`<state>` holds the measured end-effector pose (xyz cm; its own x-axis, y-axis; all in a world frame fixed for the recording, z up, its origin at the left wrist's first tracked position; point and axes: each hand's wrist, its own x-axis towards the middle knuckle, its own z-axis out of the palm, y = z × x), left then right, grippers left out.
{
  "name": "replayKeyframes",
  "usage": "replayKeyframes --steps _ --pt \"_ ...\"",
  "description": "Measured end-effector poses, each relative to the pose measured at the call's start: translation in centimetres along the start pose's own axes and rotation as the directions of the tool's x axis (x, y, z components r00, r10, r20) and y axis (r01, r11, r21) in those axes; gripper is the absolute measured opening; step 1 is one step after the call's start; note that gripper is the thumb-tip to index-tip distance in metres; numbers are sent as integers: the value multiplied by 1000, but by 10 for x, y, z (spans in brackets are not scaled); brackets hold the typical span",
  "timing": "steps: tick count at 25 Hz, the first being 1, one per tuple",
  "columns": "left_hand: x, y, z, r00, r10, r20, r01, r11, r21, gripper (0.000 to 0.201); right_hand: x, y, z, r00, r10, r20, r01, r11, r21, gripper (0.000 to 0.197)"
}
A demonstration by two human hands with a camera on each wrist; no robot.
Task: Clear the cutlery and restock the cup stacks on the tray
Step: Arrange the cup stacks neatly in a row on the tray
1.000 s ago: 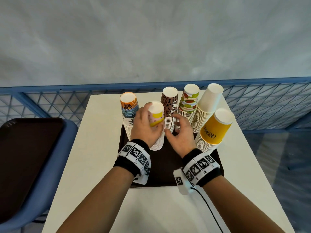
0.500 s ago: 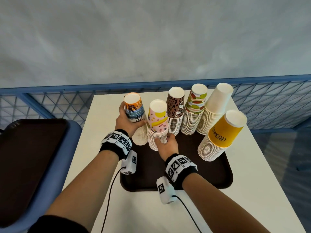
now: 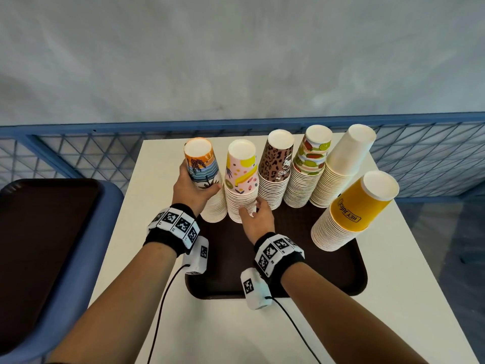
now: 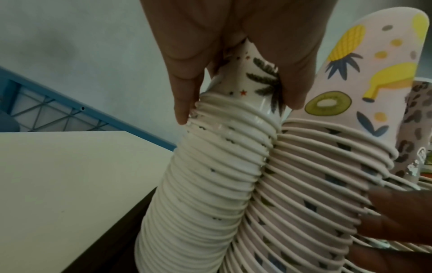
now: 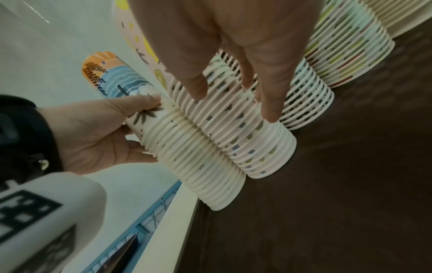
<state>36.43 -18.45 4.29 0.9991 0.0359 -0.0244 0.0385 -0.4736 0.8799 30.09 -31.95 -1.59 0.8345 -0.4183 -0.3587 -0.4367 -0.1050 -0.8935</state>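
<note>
Left hand (image 3: 193, 189) wraps top of inverted paper-cup stack with orange-and-blue palm print (image 3: 202, 164), thumb and fingers curled round uppermost cup. Right hand (image 3: 256, 219) rests fingertips (image 5: 268, 110), nearly straight, against rims of neighbouring pink fruit-print cup stack (image 3: 241, 179). Two stacks touch, both standing on dark brown plastic tray (image 3: 328, 274) atop white table (image 3: 215, 334). Beyond right hand: leopard-print stack (image 3: 274, 166), green-and-red striped stack (image 3: 311, 158), plain white stack (image 3: 343, 164), yellow stack (image 3: 351, 208) nearest.
</note>
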Motion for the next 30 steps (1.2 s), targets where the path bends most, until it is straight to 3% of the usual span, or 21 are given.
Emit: replayKeyframes --steps 3,5,8,10,11,12,13,15,17,22,30 --pt "-24 1 4 991 -68 -115 71 997 22 75 -14 -11 -27 992 -120 28 123 986 -109 51" --pt "-55 5 15 968 -40 -249 42 999 5 61 -24 -32 -50 948 -317 -26 307 933 -189 45" --pt "-86 31 31 941 256 -221 -244 966 80 50 -28 -76 -76 796 -590 -132 538 791 -290 37" --pt "-78 60 32 864 489 -119 -456 861 226 55 -22 -105 -86 680 -717 -154 633 679 -371 35" --pt "-69 75 30 820 570 -59 -523 786 328 59 -15 -117 -88 645 -753 -128 651 630 -424 37" --pt "-57 90 27 801 599 23 -548 717 431 63 -8 -129 -90 653 -755 -64 640 594 -488 42" --pt "-45 103 24 819 557 133 -534 659 530 68 0 -136 -89 697 -717 26 603 565 -564 47" --pt "-23 118 21 887 312 339 -460 547 700 79 14 -139 -85 793 -586 169 505 476 -720 54" --pt "-9 119 23 888 119 444 -442 487 754 84 22 -132 -82 837 -498 228 460 415 -785 51" --pt "9 110 33 897 107 429 -387 658 645 69 26 -127 -89 826 -488 283 504 413 -759 51" --pt "28 108 41 929 123 349 -312 768 560 64 28 -126 -97 825 -469 314 533 464 -708 56"
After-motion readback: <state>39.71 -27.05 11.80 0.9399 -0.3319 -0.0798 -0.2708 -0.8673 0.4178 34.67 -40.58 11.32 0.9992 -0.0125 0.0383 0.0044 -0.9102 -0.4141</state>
